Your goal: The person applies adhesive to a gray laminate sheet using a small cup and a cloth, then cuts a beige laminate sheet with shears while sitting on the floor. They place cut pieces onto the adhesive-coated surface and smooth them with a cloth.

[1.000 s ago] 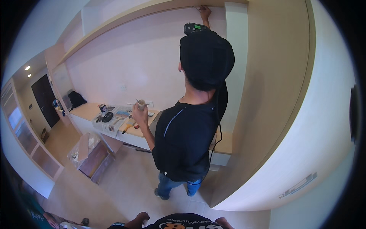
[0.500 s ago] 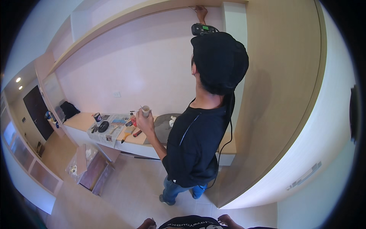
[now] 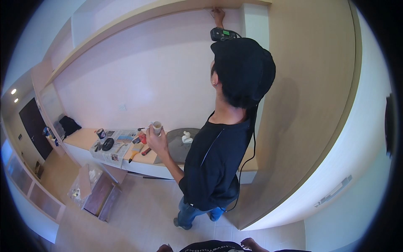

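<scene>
At the lower edge, left of my dark shirt, only a small part of my left hand shows, and its fingers are mostly cut off. My right hand is on the other side of the shirt, its visible fingers curled; whatever may be in them is too small to make out. Both hands are apart from the furniture. Ahead stands a co-worker in a black cap, who holds a small cup in one hand. The co-worker's other hand reaches up to the underside of a long wooden shelf.
On the low bench lie newspaper, a can, a black tape roll, a brush and a grey board with a crumpled white cloth. A box stands on the floor. A tall wooden panel rises at right.
The view has shifted a little, so the bench and box appear farther left and lower. The co-worker's cup hand sits slightly lower. My left hand has slipped nearer the bottom edge.
</scene>
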Motion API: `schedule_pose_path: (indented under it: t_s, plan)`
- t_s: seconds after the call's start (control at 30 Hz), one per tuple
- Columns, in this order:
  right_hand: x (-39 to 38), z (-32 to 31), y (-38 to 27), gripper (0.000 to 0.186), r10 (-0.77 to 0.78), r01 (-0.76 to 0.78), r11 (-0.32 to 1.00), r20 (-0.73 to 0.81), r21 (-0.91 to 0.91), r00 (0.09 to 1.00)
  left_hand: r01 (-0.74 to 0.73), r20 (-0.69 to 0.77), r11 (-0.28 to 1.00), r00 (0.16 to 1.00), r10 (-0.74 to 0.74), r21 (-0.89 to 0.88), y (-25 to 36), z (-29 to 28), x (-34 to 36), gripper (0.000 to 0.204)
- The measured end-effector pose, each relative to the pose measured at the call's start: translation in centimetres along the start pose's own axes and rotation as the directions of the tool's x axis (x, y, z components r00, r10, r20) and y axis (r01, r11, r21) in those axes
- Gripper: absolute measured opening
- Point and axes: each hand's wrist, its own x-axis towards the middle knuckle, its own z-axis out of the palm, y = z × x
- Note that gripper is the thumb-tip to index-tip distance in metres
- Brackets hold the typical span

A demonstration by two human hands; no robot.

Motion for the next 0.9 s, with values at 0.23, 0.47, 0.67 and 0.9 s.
schedule_pose_path:
  t_s: [0.23,0.47,0.67,0.9]
  plan:
    - [3.7,0.2,2.7,0.040,0.011,-0.011,0.999,0.013,-0.030,1.000,0.014,-0.001,0.999,1.000,-0.014,0.051,2.4,0.5,1.0,0.022]
    - [1.8,-0.7,2.2,0.039,0.008,-0.011,0.998,-0.032,-0.070,0.999,0.013,-0.003,0.998,1.000,-0.013,0.067,3.4,1.0,1.8,0.020]
    - [1.9,-1.5,2.8,0.040,0.014,-0.015,0.999,-0.036,-0.028,0.999,0.016,-0.009,0.998,1.000,-0.016,0.064,3.9,1.6,1.9,0.019]
    - [-1.7,-2.5,0.6,0.038,-0.037,0.039,0.998,-0.052,0.040,0.998,0.022,-0.014,0.998,1.000,-0.022,0.051,3.9,2.3,2.2,0.018]
